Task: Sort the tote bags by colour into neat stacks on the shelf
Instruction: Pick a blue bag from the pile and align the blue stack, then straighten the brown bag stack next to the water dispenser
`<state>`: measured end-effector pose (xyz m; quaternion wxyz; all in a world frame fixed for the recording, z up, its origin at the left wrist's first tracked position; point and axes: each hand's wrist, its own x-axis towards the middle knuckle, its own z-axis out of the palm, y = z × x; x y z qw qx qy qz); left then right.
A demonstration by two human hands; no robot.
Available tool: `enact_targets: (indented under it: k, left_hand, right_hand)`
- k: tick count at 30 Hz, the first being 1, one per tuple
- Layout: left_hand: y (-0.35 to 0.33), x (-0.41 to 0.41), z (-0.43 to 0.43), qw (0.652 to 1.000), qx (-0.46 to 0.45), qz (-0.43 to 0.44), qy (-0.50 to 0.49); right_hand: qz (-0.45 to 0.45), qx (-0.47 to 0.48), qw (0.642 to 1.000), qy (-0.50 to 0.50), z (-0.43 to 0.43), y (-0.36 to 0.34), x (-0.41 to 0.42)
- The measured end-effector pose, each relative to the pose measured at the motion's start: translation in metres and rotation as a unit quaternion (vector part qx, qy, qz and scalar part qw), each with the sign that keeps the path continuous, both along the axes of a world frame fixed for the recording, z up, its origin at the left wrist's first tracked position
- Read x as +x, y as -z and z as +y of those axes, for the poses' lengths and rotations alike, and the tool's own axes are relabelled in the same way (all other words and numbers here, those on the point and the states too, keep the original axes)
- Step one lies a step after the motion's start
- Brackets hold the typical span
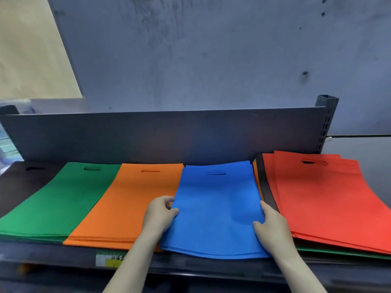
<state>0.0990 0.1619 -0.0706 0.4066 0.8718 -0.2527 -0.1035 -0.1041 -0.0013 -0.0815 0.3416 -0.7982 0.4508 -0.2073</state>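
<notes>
Both hands [160, 214] [271, 227] grip the blue tote bags [215, 208] by their sides.

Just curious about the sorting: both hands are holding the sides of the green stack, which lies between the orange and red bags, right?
Not quite. The head view shows the left hand and right hand holding the blue stack, not green. It does lie between the orange bags and red bags.

You are standing in a shop or stockroom. A dark metal shelf [63, 253] with a slotted upright post [324, 127] carries flat stacks of tote bags [211, 208] side by side, a printed label [110, 260] sits on its near edge, and a stained bare wall [211, 49] rises behind.
</notes>
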Motion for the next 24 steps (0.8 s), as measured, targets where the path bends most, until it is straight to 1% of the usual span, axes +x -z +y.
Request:
enact_targets:
  k: [2,6,10,14,16,18,20,22,24]
  left_hand:
    - [0.004,-0.001,-0.001,0.999,0.030,-0.021,0.011]
    - [0.007,0.000,-0.004,0.998,0.037,-0.056,0.014]
    - [0.013,0.007,-0.010,0.993,0.065,-0.097,0.017]
    - [0.021,0.011,-0.012,0.982,0.099,-0.156,0.033]
    - [0.022,0.012,-0.014,0.976,0.125,-0.174,0.039]
    - [0.022,0.014,-0.015,0.969,0.150,-0.188,0.053]
    - [0.022,0.016,-0.016,0.965,0.163,-0.198,0.062]
    - [0.022,0.017,-0.019,0.961,0.163,-0.213,0.069]
    - [0.019,0.011,-0.026,0.963,0.136,-0.218,0.081]
  right_hand:
    - [0.026,-0.028,0.999,0.015,0.001,0.004,0.000]
    - [0.054,-0.082,0.995,0.025,0.001,0.010,0.007]
    - [0.072,-0.128,0.989,0.031,0.002,0.006,0.013]
    - [0.079,-0.232,0.969,0.036,0.015,0.004,0.014]
    - [0.112,-0.233,0.966,0.024,0.020,0.005,0.017]
    - [0.174,-0.191,0.966,0.008,0.024,0.011,0.020]
    - [0.211,-0.189,0.959,-0.015,0.027,0.016,0.021]
    - [0.200,-0.203,0.958,-0.030,0.026,0.020,0.021]
    - [0.154,-0.198,0.968,-0.022,0.025,0.015,0.016]
